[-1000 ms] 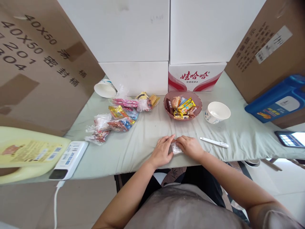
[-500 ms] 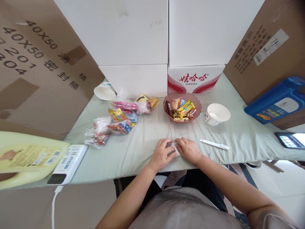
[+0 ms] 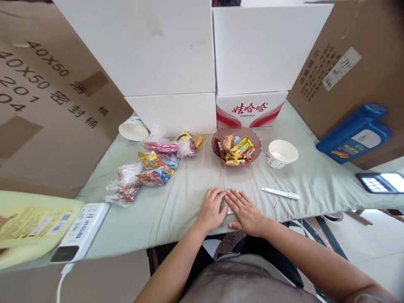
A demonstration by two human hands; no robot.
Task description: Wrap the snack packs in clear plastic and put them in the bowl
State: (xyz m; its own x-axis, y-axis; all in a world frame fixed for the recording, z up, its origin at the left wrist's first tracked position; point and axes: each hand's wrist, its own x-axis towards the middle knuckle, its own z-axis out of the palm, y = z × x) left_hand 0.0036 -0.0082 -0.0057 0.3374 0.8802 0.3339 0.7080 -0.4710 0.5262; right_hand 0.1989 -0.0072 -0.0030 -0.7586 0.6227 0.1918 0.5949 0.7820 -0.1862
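Observation:
My left hand (image 3: 212, 211) lies on the cloth near the table's front edge, its fingers gently bent and holding nothing that I can see. My right hand (image 3: 248, 212) is pressed flat beside it, thumb apart, with its fingertips touching the left fingers. Between and partly under both hands is a small piece of clear plastic (image 3: 230, 209), mostly hidden. Beyond them stands a pink glass bowl (image 3: 236, 131) filled with wrapped snacks (image 3: 240, 149). A slim white pen-like tool (image 3: 280, 193) lies right of my right hand.
Bagged snacks (image 3: 154, 174) lie at the left, near a tipped paper bowl (image 3: 133, 129). Another paper bowl (image 3: 282, 153) stands upright at right. A power strip (image 3: 83, 229), yellow jug (image 3: 41, 227), blue bottle (image 3: 353, 134) and phone (image 3: 381, 183) flank them. White boxes (image 3: 170, 113) wall the back.
My right hand has flattened and spread over the clear plastic, covering more of it. My left fingers have drawn together beside it. The view has shifted slightly.

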